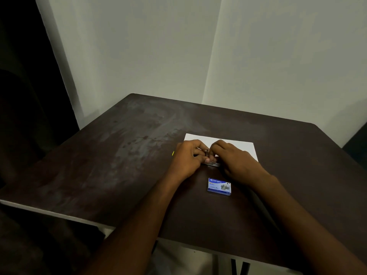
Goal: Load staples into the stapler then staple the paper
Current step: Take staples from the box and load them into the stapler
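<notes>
My left hand (186, 158) has its grip closed on the small metal stapler (211, 160), steadying it over the paper (234, 144); my right hand (235, 158) pinches its other end, probably to open it. The staple box (219, 186) waits on the bench (119, 155).

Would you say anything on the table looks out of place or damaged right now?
Nothing stands out. The staple box lies closed on the table, the paper lies flat, and both the left hand and the right hand hold the stapler.
</notes>
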